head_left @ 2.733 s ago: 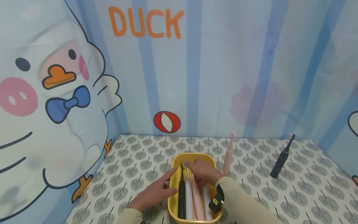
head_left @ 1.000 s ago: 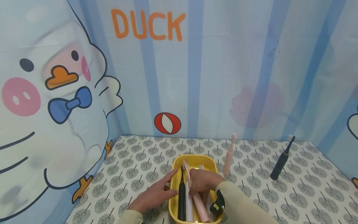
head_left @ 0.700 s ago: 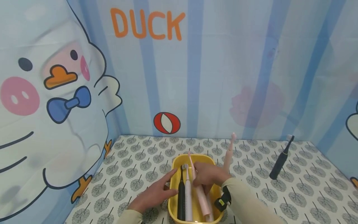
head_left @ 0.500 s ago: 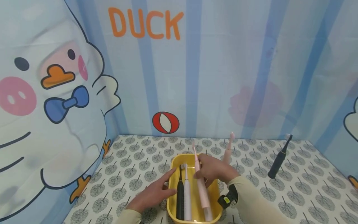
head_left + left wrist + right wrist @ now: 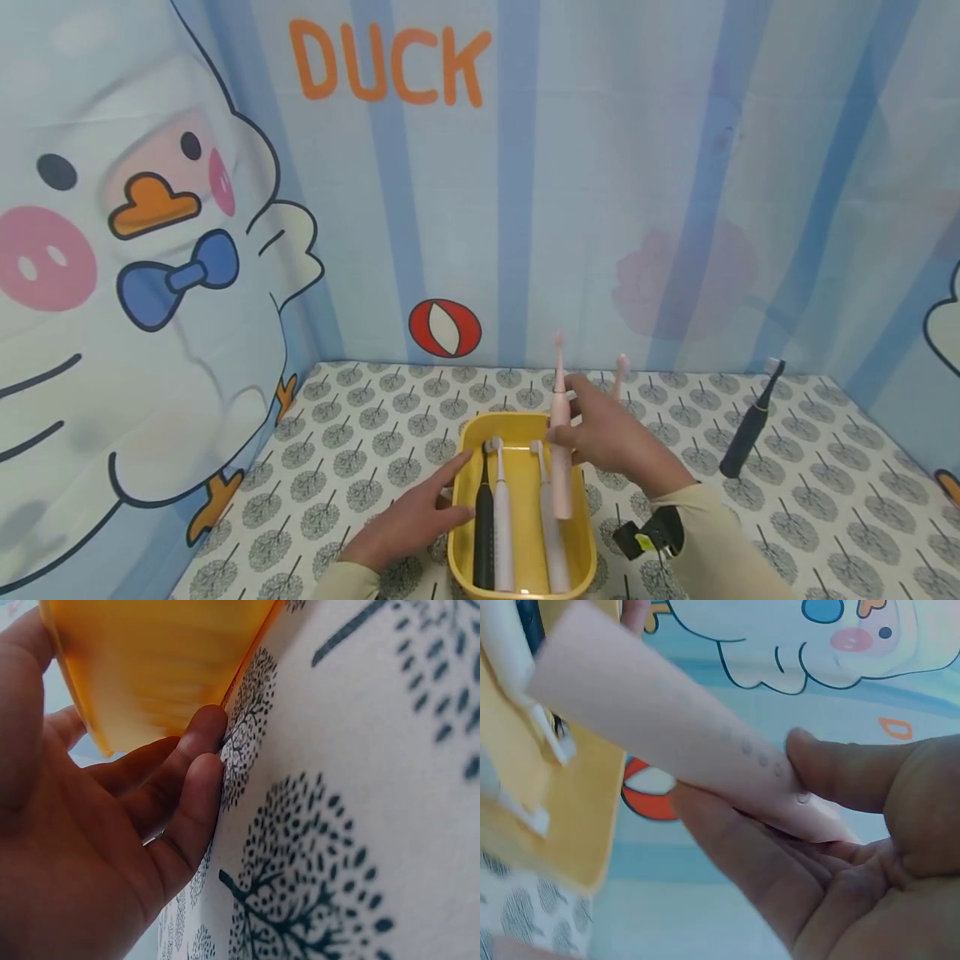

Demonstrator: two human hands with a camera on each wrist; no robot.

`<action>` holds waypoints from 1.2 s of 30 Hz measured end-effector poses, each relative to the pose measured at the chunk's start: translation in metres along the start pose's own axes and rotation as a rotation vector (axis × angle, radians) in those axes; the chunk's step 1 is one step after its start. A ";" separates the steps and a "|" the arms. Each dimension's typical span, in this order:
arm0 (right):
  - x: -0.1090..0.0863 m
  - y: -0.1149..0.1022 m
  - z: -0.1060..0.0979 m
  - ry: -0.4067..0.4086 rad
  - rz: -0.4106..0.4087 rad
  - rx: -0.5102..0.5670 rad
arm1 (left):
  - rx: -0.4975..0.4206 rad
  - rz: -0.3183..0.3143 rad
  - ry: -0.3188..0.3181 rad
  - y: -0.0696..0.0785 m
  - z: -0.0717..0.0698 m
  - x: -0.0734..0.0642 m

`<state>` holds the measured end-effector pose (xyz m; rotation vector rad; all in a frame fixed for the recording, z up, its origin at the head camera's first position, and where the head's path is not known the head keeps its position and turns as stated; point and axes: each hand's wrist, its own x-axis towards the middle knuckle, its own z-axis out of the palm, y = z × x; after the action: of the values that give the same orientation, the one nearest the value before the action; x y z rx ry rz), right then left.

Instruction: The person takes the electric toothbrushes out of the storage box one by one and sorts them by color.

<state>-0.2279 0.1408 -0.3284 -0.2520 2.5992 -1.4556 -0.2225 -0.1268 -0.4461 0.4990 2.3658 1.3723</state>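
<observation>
Right hand (image 5: 603, 429) is pinching a slim, pale-pink electric toothbrush (image 5: 560, 412) over the right side of the rounded yellow plastic box (image 5: 527, 517), while left hand (image 5: 416, 518), fingers loosely spread, is steadying its left wall; a firm mid-handle grip should prevent bumps.

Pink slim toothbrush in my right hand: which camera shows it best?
Head view: the slim pale-pink toothbrush appears from tip to base, the right hand covering part. Right wrist view shows its round buttons closer, but not its tip; left wrist view shows none of it.
</observation>
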 end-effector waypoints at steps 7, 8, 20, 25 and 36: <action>-0.011 0.007 -0.017 0.149 -0.140 -0.100 | -0.014 -0.006 0.006 0.000 -0.003 0.000; -0.012 0.009 -0.018 0.168 -0.150 -0.104 | -0.019 -0.005 0.005 0.000 -0.003 -0.001; -0.030 0.037 -0.031 0.412 -0.236 -0.201 | 0.000 -0.016 0.013 -0.001 -0.002 0.001; -0.028 0.052 -0.030 0.485 -0.239 -0.255 | 0.002 -0.027 0.019 0.001 -0.002 0.000; -0.019 0.090 -0.018 0.584 -0.162 -0.302 | 0.002 -0.023 0.007 -0.003 0.001 0.002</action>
<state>-0.2198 0.2065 -0.3946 -0.0763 3.3454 -1.3301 -0.2244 -0.1268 -0.4497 0.4666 2.3712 1.3639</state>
